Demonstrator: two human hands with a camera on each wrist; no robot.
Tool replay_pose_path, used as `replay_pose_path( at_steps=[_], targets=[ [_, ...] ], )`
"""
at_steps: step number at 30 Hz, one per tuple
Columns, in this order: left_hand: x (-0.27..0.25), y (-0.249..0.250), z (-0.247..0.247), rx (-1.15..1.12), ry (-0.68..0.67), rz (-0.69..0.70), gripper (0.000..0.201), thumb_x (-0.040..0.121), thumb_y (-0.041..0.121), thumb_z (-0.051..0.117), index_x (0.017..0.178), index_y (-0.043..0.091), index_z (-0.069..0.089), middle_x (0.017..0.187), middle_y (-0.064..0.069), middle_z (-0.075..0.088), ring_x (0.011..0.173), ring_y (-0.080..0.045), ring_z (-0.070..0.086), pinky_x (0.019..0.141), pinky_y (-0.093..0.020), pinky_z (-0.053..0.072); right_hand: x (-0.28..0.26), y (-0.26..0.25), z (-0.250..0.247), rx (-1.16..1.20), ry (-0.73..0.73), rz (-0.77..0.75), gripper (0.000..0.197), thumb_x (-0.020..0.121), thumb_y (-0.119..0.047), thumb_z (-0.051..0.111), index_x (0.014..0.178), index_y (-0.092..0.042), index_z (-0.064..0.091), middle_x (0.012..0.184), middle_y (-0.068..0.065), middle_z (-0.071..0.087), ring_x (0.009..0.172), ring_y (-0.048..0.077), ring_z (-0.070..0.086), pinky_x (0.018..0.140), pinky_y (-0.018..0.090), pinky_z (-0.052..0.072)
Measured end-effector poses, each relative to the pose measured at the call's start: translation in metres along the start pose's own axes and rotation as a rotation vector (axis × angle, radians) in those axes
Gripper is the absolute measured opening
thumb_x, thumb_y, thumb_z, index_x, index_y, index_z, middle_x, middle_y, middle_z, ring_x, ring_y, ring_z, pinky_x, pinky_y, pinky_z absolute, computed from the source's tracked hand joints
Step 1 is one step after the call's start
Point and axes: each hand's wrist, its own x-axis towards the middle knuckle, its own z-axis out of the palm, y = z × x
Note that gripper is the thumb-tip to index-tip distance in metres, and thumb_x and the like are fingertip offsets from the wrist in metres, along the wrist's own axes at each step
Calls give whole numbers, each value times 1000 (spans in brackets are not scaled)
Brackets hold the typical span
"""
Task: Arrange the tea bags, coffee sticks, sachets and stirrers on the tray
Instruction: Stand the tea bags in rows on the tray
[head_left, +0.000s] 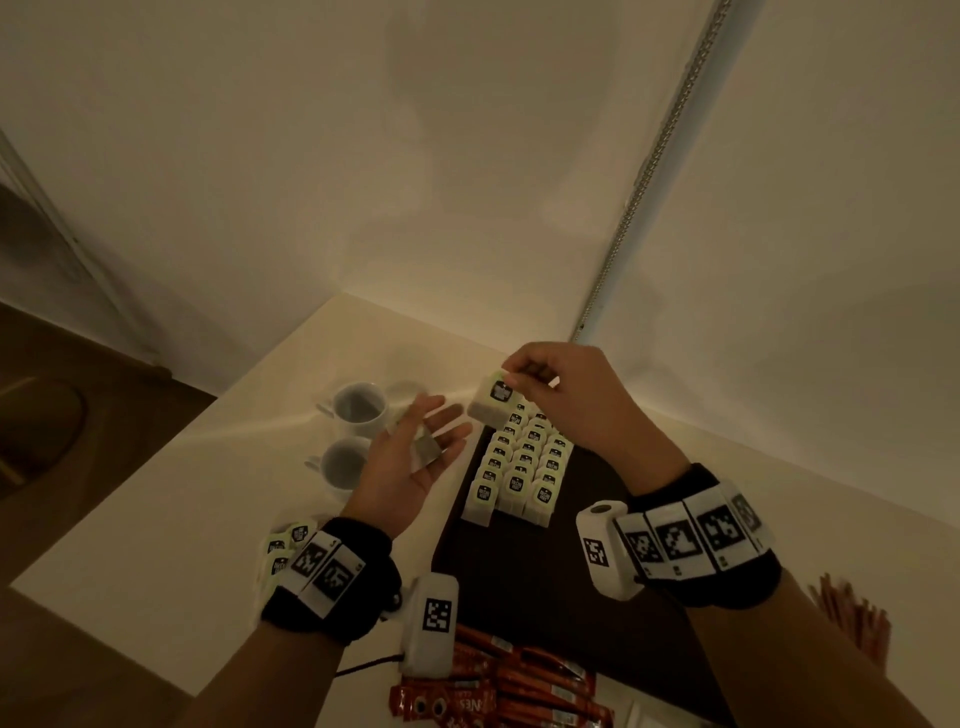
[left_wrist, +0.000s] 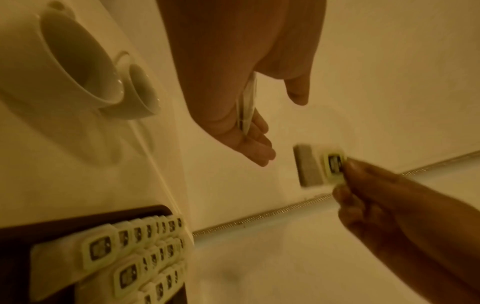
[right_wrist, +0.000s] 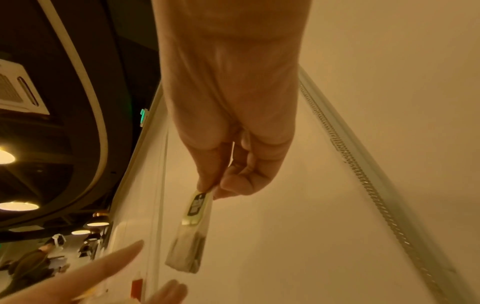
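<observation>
My right hand (head_left: 524, 371) pinches the label end of a white tea bag (head_left: 493, 397) in the air above the far end of the dark tray (head_left: 545, 587). The bag (right_wrist: 192, 226) hangs below the thumb and forefinger in the right wrist view. My left hand (head_left: 431, 431) is held palm up just left of it, fingers straight, with another tea bag (head_left: 427, 448) lying on the palm. Rows of tea bags (head_left: 524, 462) stand in the tray's far left part. Red coffee sticks (head_left: 498, 675) lie at its near edge.
Two white cups (head_left: 358, 408) stand on the table left of the tray. A few loose tea bags (head_left: 283, 545) lie by my left wrist. Thin stirrers (head_left: 852, 613) lie at the right. Walls close the table's far corner.
</observation>
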Motion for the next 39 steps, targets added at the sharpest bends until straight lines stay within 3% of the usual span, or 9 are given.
replay_pose_path(
  at_steps=[6,12,14,20,26,29,32,35,39],
  targets=[
    [5,15,-25,-7,-9,-134,57,96,55,31,114,8,57,109,-13,71,95,-30,69,77,-34,59,-34,59,30,-110,-278,259,16,93,-15,56,104,-10,66,95,-1,62,79,5,53,72,10,43],
    [3,19,-31,12,8,-150,55,97,53,31,110,8,60,106,-13,71,94,-30,69,80,-35,57,-60,111,78,-127,-569,433,22,93,-18,55,112,-8,61,116,8,62,97,13,54,88,23,45],
    [3,18,-33,17,10,-162,56,97,53,30,109,8,60,108,-14,71,94,-31,69,83,-38,55,-63,121,89,-146,-561,434,22,92,-17,57,110,-6,62,115,10,62,97,13,54,90,25,45],
    [3,17,-40,23,19,-186,56,97,53,29,112,8,60,111,-15,69,96,-32,69,78,-36,58,-55,141,108,-159,-315,503,15,90,-9,59,102,-5,65,108,11,64,99,19,58,84,24,45],
    [2,17,-41,22,9,-192,60,96,55,27,113,7,59,112,-16,69,96,-31,68,79,-36,57,-47,151,120,-152,-268,527,13,89,-5,59,99,-1,66,107,14,64,97,20,58,78,22,44],
    [1,18,-40,42,0,-223,67,95,59,23,113,6,59,112,-16,69,96,-30,68,80,-36,56,-44,154,123,-138,-253,553,8,88,-8,60,94,-8,64,105,11,64,100,22,60,82,27,47],
    [2,17,-39,84,-21,-272,77,91,66,20,119,5,58,118,-18,66,99,-30,68,81,-36,56,-36,138,119,-93,-116,455,7,88,-20,62,93,-14,62,99,6,59,89,16,57,76,25,44],
    [1,17,-33,187,-71,-297,83,89,69,18,118,3,59,115,-19,67,98,-28,69,80,-34,56,-20,89,104,177,103,155,11,89,-25,61,97,-19,66,94,-3,55,84,9,53,77,19,42],
    [-2,14,-15,318,-146,-220,70,90,64,21,110,13,63,106,-12,72,97,-22,69,93,-41,51,-7,31,92,191,-16,-157,19,81,-24,69,100,-20,70,96,-4,53,97,12,52,87,20,40]
  ],
)
